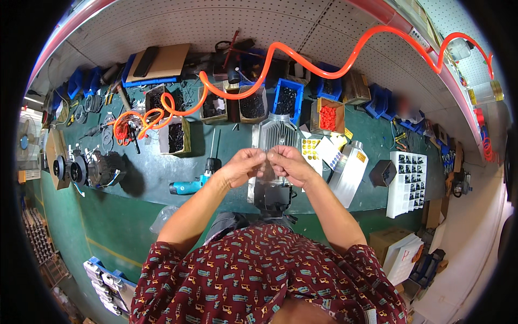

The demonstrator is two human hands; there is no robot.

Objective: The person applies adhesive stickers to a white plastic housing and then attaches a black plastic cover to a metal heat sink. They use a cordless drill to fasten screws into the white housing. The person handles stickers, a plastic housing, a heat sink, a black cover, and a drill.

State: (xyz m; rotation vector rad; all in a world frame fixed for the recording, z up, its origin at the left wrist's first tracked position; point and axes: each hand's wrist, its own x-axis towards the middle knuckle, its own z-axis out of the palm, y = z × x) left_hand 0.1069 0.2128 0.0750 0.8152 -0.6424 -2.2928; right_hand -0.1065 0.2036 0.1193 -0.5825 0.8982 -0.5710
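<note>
My left hand (244,166) and my right hand (292,166) meet in front of me with thumbs and fingers pinched together. Whatever lies between the fingertips is too small to make out. Right beneath them, on the bench, is a grey metal housing (278,131) with cooling fins, its near end dark with a black square part (277,195). A teal cordless drill (187,187) with a long bit lies left of my left hand. To the right of my right hand rests a smooth silver housing (348,175), beside a sheet of round yellow stickers (311,150).
An orange coiled air hose (278,49) loops above the green bench (216,141). Boxes of black screws (252,105) and red caps (328,116) stand behind. Motor parts (106,168) sit at left, a white tray (395,186) of black pieces at right.
</note>
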